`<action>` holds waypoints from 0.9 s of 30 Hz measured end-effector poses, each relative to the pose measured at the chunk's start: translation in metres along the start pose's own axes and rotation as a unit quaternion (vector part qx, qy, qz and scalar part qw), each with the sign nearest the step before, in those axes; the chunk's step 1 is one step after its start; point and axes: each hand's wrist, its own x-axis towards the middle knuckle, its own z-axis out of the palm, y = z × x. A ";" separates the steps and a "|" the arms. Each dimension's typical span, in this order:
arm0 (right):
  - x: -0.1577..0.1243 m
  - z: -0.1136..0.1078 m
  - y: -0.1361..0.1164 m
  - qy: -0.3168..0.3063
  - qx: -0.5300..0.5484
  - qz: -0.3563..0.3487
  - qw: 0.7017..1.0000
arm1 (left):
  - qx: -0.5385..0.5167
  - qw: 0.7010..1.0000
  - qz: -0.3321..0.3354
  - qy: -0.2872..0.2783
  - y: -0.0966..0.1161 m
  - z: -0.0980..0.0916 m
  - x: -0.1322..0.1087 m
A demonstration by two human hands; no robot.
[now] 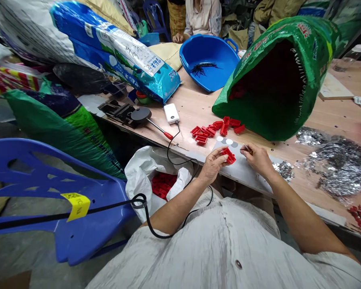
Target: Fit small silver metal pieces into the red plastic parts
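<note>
Over the table's [192,108] near edge, the left hand [213,164] is gripping a red part [229,156] by its end, apparently keeping its hollow accessible, while the right hand [258,159] is pinching a tiny piece [246,148], unidentifiable, close beside.

Box-shaped red plastic part [229,157]; loose red plastic parts [225,127], same shade. Wide blue plastic basin [210,47], thin black strips [199,70] inside. Big green sack [258,120], white zigzag line [301,90] at mouth. Shiny silver pieces [344,168]. Button-front fabric shirt [198,249]: off-white, streaked grey.
</note>
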 end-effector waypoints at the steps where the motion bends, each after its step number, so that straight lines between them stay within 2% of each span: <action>1: -0.006 -0.004 -0.002 -0.002 0.045 -0.014 0.999 | -0.003 1.000 -0.002 0.001 -0.001 0.001 0.000; 4: -0.025 -0.014 -0.010 -0.012 0.110 -0.060 0.992 | -0.008 1.000 -0.005 0.002 -0.003 0.004 -0.001; 8: -0.044 -0.020 -0.024 -0.001 0.091 -0.104 0.990 | -0.006 1.000 -0.012 -0.008 -0.005 0.011 -0.003; 12: -0.051 -0.018 -0.031 0.040 0.055 -0.153 0.986 | -0.001 1.000 -0.020 -0.024 -0.004 0.018 -0.008; 17: -0.051 -0.017 -0.030 0.053 0.052 -0.226 0.971 | -0.004 0.999 -0.030 -0.024 0.001 0.021 -0.012; 21: -0.054 -0.022 -0.027 0.020 0.085 -0.251 0.964 | 0.008 0.998 -0.046 -0.037 0.003 0.020 -0.014; 27: -0.058 -0.027 -0.021 -0.069 0.134 -0.192 0.970 | 0.017 0.995 -0.059 -0.073 -0.005 0.017 -0.014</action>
